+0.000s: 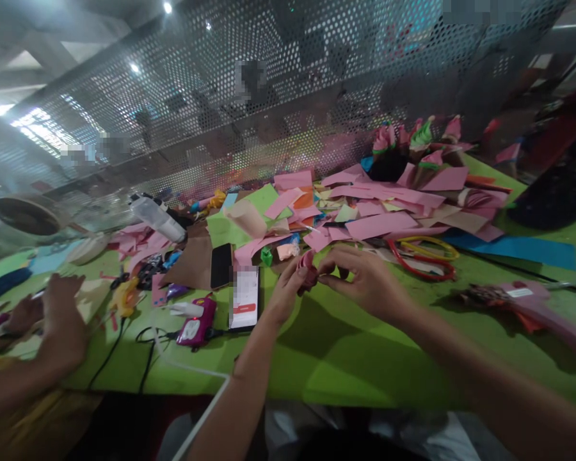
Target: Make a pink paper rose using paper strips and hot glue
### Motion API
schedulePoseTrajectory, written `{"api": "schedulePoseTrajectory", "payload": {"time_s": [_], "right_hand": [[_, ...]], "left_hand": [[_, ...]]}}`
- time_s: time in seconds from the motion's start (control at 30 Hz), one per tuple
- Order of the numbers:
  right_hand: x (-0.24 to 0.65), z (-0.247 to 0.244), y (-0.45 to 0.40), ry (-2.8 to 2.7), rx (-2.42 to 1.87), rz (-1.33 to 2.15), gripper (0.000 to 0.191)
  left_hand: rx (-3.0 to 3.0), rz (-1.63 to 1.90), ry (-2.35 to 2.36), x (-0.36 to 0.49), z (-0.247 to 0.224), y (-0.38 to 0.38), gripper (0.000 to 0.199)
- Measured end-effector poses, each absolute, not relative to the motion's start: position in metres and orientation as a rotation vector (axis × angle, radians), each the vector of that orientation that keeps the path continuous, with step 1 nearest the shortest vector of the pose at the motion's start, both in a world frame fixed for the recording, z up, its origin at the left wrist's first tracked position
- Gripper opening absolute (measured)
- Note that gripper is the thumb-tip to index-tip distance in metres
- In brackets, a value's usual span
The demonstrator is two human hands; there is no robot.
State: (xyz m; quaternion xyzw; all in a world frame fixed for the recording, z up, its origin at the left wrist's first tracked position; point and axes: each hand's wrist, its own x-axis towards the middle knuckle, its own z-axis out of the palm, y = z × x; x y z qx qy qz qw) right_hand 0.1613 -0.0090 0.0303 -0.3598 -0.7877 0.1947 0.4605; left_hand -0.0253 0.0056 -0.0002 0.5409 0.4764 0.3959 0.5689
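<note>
A grey perforated screen (211, 121) slants across the top of the frame, behind a green worktop (355, 358) that fills the middle and lower part. Scattered pink sheets (381, 225) cover the worktop right of centre, with a blue sheet (532, 250) at their right end. A pink gun-shaped tool (557, 314) lies at the right edge, and a round fan (26, 214) stands at the left. A co-worker's hand (64, 298) is below the fan, in the lower left.

At the centre are the person's 2 hands. The right hand (342, 274) has its thumb and index fingertips together at the edge of a pleated pink piece; I cannot tell whether they grip it. The left hand (290, 285) is clamped on that piece.

Left of them, a clear bottle (156, 218) leans, 2 phones, a lit phone (246, 298) and a dark phone (221, 266), lie side by side, and a magenta device (196, 323) sits just beside the lit phone. Smallest is the pleated pink piece (308, 264), held above the worktop at the frame's centre
</note>
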Motion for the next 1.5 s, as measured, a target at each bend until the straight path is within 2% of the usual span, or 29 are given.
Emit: {"api": "schedulePoseTrajectory", "payload": {"time_s": [0.27,0.43,0.6,0.9,1.13,1.37,1.5], "right_hand": [[0.1559,0.0270,-0.0119,-2.089,-0.912,0.269,0.012],[0.1571,0.0273,-0.0107,-2.113,-0.939,0.211,0.012],[0.1593,0.0287,-0.0102,-2.102,-0.940,0.245,0.011],[0.1590,0.0280,-0.0082,-2.113,-0.920,0.256,0.013],[0.1592,0.0252,-0.0079,-2.077,-0.931,0.315,0.009],[0.1565,0.0257,-0.0091,-2.085,-0.914,0.347,0.015],[0.1555,0.0239,-0.0081,-2.079,-0.942,0.364,0.013]], "left_hand": [[1.327,0.972,1.097,-0.0218,0.0052,0.0023,0.052],[1.330,0.937,1.081,-0.0224,0.0059,0.0022,0.057],[1.316,0.949,1.074,-0.0221,0.0072,0.0021,0.062],[1.367,0.931,1.060,-0.0230,0.0068,0.0027,0.055],[1.361,0.924,1.109,-0.0233,0.0067,0.0030,0.062],[1.375,0.908,1.134,-0.0231,0.0072,0.0023,0.059],[1.372,0.908,1.134,-0.0243,0.0042,0.0029,0.058]]}}
